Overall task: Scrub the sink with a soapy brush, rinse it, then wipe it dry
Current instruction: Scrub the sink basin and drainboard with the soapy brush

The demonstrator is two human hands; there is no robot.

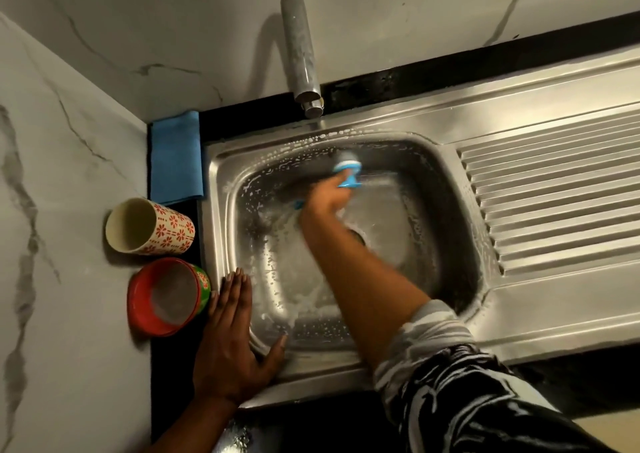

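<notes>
Two containers are set far left on the surface (168, 359): a patterned cup (149, 226) and a red tub (168, 297). Blue cloth (176, 156) is laid behind them. Left hand (232, 342) is pressed flat, fingers straight, on the sink (216, 210) rim. Brush (348, 168) is gripped by right hand (327, 198) against the sudsy back wall, below the tap (299, 47).

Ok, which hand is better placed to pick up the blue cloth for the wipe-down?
Left, probably. The left hand lies flat and free on the sink rim, on the same side as the blue cloth. The right hand grips the blue brush at the basin's far wall.
</notes>
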